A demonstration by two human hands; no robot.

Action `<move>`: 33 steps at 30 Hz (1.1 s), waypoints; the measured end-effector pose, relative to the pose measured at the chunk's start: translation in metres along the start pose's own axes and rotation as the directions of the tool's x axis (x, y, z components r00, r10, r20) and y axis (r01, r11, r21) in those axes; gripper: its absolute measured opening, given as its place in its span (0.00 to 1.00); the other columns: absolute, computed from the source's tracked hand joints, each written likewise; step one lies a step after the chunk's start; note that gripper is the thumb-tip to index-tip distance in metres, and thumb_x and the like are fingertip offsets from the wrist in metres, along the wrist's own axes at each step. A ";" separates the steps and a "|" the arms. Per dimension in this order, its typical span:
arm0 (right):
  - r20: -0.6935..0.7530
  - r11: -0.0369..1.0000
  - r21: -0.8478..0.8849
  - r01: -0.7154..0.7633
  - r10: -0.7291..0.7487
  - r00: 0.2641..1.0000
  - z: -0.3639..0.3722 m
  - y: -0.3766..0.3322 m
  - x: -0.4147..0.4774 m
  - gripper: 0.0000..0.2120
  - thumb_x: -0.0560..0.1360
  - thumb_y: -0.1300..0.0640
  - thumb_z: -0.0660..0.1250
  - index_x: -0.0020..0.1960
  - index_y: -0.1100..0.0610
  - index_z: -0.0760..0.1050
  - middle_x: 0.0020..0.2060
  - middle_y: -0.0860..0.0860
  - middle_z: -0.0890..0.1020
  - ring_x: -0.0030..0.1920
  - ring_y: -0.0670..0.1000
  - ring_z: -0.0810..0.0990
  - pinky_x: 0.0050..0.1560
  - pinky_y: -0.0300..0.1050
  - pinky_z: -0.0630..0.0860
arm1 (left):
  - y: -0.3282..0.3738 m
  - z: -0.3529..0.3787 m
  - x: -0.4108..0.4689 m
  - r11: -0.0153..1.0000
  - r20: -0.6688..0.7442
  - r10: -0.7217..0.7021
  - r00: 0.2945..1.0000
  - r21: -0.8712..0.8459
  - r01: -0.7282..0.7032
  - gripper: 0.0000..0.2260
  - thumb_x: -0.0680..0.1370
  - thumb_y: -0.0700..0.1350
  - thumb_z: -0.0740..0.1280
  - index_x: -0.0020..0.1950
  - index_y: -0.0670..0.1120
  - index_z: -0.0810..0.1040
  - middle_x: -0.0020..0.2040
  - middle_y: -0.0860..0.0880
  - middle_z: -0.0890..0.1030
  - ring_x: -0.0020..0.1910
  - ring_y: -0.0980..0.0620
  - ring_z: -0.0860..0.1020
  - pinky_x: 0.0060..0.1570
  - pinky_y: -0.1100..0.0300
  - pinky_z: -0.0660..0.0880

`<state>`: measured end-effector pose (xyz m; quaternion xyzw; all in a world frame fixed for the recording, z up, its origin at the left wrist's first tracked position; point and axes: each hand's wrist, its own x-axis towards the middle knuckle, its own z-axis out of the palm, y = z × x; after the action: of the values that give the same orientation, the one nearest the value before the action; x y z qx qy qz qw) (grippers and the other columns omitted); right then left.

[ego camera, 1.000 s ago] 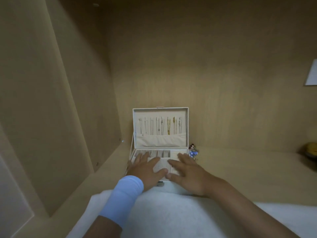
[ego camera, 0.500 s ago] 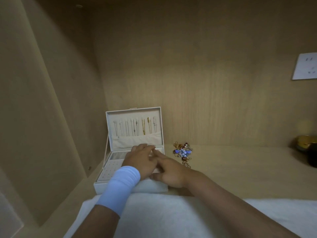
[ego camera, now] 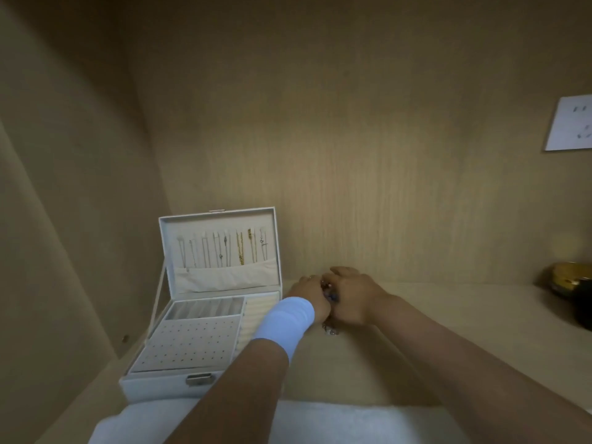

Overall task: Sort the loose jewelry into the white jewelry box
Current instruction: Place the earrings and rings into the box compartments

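Both hands on the pile of loose jewelry, beside the open box.

I see the white jewelry box (ego camera: pixel 153 388) standing open at the left of the wooden shelf (ego camera: pixel 432 318), with its lid (ego camera: pixel 272 238) upright and a row of necklaces (ego camera: pixel 224 256) hanging inside it. A perforated earring panel (ego camera: pixel 192 344) fills the front of the tray, and ring rolls (ego camera: pixel 260 315) run down its right side. Just right of the box, the left hand (ego camera: pixel 308 295), with a pale blue wristband (ego camera: pixel 285 322), and the right hand (ego camera: pixel 354 298) meet over the loose jewelry (ego camera: pixel 330 294). The right fingers curl over it, but I cannot make out the left hand's grip. A wall socket (ego camera: pixel 570 123) sits far right above a dark gold bowl (ego camera: pixel 567 282), and a white cloth (ego camera: pixel 320 423) lies nearest me.
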<state>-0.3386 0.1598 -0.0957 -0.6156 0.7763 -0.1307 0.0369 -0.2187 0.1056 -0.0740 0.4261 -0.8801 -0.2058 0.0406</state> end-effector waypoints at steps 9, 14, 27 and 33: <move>0.013 0.998 0.024 0.061 -0.061 0.998 0.034 0.022 0.027 0.32 0.72 0.40 0.66 0.73 0.48 0.63 0.71 0.48 0.68 0.72 0.52 0.63 0.66 0.52 0.66 | -0.009 0.019 0.062 0.988 -0.030 -0.135 0.990 0.067 0.137 0.26 0.76 0.50 0.64 0.72 0.47 0.65 0.72 0.45 0.66 0.72 0.44 0.63 0.68 0.51 0.63; -0.093 0.997 0.010 0.074 -0.072 0.993 0.036 0.036 0.030 0.25 0.71 0.42 0.65 0.65 0.51 0.72 0.60 0.50 0.74 0.63 0.54 0.69 0.61 0.49 0.68 | -0.013 0.018 0.072 0.997 -0.058 -0.069 0.996 -0.035 0.067 0.24 0.75 0.50 0.67 0.70 0.46 0.67 0.71 0.45 0.66 0.71 0.45 0.64 0.70 0.54 0.63; 0.178 0.998 0.059 0.021 -0.031 0.983 -0.020 0.073 -0.027 0.12 0.65 0.47 0.72 0.48 0.44 0.79 0.50 0.43 0.74 0.49 0.46 0.78 0.54 0.48 0.79 | 0.003 0.022 0.017 0.975 0.128 0.204 0.971 -0.117 -0.189 0.16 0.76 0.45 0.68 0.62 0.56 0.77 0.61 0.54 0.77 0.55 0.55 0.76 0.53 0.69 0.67; -0.002 1.000 0.013 -0.010 0.010 1.000 -0.037 0.061 -0.015 0.15 0.73 0.57 0.64 0.58 0.46 0.77 0.55 0.47 0.75 0.57 0.52 0.76 0.58 0.48 0.73 | 0.002 0.011 -0.001 0.960 0.132 0.274 0.953 -0.097 -0.263 0.32 0.71 0.49 0.75 0.72 0.55 0.67 0.71 0.53 0.66 0.67 0.54 0.70 0.67 0.58 0.68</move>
<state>-0.4011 0.1927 -0.0767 -0.6112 0.7786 -0.1361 0.0409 -0.2223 0.1118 -0.0832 0.2845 -0.9217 -0.2628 0.0212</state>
